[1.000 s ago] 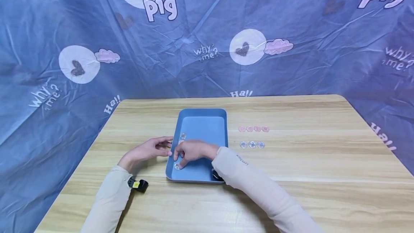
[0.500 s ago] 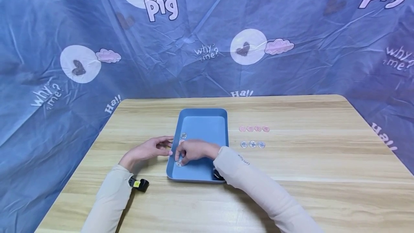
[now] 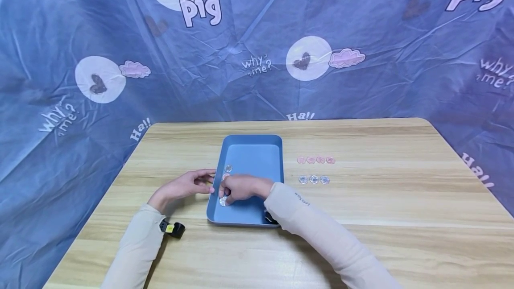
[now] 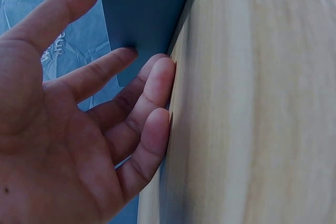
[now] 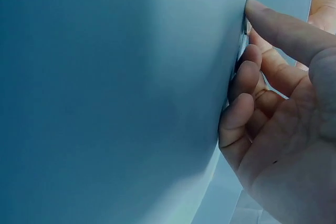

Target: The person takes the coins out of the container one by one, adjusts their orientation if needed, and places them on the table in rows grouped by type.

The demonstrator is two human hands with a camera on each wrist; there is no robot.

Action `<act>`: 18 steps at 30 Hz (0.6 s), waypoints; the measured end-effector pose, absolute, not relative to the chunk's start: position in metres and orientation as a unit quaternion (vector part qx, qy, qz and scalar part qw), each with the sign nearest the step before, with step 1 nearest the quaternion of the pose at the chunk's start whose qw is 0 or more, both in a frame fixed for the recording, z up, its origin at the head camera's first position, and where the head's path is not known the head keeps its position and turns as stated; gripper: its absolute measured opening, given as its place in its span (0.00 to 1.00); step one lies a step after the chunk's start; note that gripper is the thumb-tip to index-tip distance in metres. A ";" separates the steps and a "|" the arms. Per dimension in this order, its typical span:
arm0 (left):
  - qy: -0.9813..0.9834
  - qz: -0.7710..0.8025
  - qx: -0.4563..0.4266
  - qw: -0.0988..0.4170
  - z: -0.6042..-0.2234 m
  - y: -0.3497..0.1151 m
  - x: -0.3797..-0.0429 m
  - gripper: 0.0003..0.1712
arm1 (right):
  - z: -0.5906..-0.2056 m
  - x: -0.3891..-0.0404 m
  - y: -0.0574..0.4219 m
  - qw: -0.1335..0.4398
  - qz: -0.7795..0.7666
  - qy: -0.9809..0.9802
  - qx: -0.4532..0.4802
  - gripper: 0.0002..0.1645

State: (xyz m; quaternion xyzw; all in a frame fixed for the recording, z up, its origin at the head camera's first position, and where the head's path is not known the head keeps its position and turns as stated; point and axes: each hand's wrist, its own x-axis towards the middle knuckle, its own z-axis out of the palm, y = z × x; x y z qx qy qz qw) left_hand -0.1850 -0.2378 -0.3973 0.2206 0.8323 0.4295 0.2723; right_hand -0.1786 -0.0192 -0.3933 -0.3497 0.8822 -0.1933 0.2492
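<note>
Head view: a person in pale sleeves (image 3: 134,244) works at a wood-grain table (image 3: 381,200), with a blue printed cloth (image 3: 221,79) behind its far edge. A shallow blue tray (image 3: 257,159) lies left of centre. The right hand (image 3: 242,186) reaches into it from the right, thumb and index finger pinching a silver disc (image 3: 223,201) on the tray floor, towards the near left corner. Farther along the tray's left side lie a pink disc (image 3: 225,176), partly hidden by that hand, and a second silver disc (image 3: 228,168). The left hand (image 3: 190,185) is loose and released at the tray's left wall; the left wrist view shows a fingertip against the wall and other fingers low by the tabletop. Right of the tray, four pink discs (image 3: 311,160) form a row, with three silver discs (image 3: 314,179) in a nearer row.
</note>
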 end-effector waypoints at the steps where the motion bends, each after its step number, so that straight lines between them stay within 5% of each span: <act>1: 0.832 0.430 0.221 0.273 -0.397 -0.238 -0.185 0.40 | -0.393 -0.179 -0.019 0.249 -0.194 0.881 -0.353 0.08; 18: 0.831 0.432 0.212 0.278 -0.396 -0.237 -0.185 0.40 | -0.392 -0.181 -0.012 0.252 -0.274 0.861 -0.346 0.09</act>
